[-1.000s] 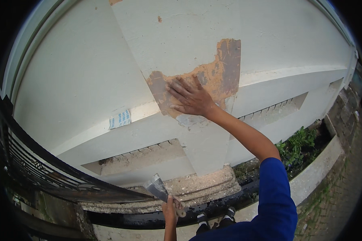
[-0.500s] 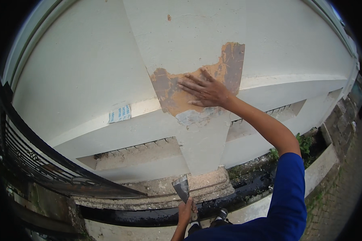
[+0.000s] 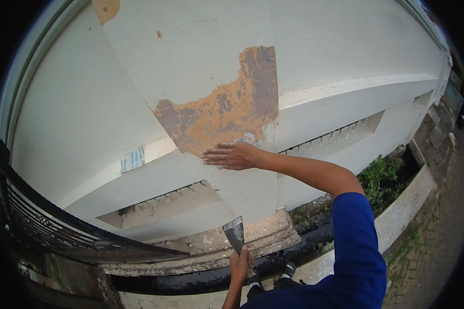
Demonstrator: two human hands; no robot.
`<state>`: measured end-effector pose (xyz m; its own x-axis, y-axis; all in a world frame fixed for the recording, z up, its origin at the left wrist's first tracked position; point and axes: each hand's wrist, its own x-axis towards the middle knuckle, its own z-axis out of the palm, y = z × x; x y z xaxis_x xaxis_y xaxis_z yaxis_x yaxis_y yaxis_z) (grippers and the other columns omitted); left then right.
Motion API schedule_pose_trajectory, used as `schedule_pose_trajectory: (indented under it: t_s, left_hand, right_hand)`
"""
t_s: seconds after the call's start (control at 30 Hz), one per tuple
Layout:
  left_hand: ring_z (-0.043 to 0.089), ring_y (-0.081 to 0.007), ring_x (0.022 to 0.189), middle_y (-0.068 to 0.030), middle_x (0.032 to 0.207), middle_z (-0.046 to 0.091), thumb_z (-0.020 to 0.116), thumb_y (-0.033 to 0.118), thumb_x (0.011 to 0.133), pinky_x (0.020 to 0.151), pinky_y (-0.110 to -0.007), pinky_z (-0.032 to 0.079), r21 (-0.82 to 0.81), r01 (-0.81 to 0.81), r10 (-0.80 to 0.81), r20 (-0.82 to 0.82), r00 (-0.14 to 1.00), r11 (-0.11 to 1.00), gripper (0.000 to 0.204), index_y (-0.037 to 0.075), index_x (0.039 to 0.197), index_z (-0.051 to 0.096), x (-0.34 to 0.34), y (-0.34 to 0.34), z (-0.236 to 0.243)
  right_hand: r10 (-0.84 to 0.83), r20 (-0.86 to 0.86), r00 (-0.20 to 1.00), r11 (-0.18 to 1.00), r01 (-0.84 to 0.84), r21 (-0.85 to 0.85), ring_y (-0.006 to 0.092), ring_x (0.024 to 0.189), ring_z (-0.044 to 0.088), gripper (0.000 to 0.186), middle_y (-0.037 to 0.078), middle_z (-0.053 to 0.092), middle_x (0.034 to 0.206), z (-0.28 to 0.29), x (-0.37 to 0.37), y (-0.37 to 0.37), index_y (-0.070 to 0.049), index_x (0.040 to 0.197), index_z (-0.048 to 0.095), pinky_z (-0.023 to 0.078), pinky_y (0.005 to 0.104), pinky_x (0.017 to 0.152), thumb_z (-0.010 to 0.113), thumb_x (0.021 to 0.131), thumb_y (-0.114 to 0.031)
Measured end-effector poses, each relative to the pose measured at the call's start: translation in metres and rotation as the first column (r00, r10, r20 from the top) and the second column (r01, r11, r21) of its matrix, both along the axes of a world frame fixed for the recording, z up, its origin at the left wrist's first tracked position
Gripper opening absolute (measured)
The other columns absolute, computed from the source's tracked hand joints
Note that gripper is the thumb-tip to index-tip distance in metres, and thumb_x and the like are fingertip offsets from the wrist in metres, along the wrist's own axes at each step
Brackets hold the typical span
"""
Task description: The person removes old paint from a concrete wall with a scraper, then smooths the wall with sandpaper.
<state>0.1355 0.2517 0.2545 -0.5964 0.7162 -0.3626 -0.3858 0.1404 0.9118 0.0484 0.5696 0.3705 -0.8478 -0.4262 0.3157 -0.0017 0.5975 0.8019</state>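
Remotely, I'm viewing a white wall [image 3: 325, 46], its peeled patch [image 3: 227, 110] showing at twelve o'clock; the right hand [image 3: 231, 156] is stretching flat, fingers together, at the patch's six-o'clock edge; a putty knife [image 3: 235, 234] is pointing blade-up at six o'clock, the left hand [image 3: 239, 265] gripping it.

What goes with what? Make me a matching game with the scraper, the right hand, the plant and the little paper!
Things:
1. scraper
2. right hand
3. plant
4. little paper

Clues:
A. green and leafy
B. by the lower edge of the orange-and-grey patch
C. pale with blue marks
D. held in the left hand

Right pairs: 1-D, 2-B, 3-A, 4-C
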Motion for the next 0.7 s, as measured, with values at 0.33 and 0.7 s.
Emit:
schedule_pose_trajectory:
  t_s: [0.33, 0.7]
  left_hand:
    - [0.056, -0.0247, 0.086, -0.013, 0.084, 0.063, 0.035, 0.022, 0.093, 0.084, -0.037, 0.039, 0.322, 0.063, 0.212, -0.747, 0.63, 0.945, 0.04, -0.003, 0.08, 0.063, -0.091, 0.095, 0.137]
    - [0.019, -0.0334, 0.135, -0.0192, 0.129, 0.047, 0.039, 0.024, 0.089, 0.11, -0.044, -0.001, 0.339, 0.204, 0.395, -0.813, -0.427, 0.918, 0.037, 0.008, 0.11, 0.063, -0.19, 0.195, 0.238]
  right_hand:
    - [-0.266, -0.599, 0.755, 0.878, -0.068, -0.474, 0.0241, 0.137, 0.013, 0.065, 0.007, 0.023, 0.146, 0.044, 0.041, 0.036, -0.017, 0.136, 0.034, 0.0, 0.0541, 0.109, 0.039, 0.086, -0.056]
    - [-0.358, -0.707, 0.61, 0.847, -0.106, -0.52, 0.0273, 0.137, 0.011, 0.077, 0.015, 0.02, 0.145, 0.151, 0.054, 0.053, -0.005, 0.136, 0.03, 0.001, 0.0524, 0.109, 0.035, 0.085, -0.061]
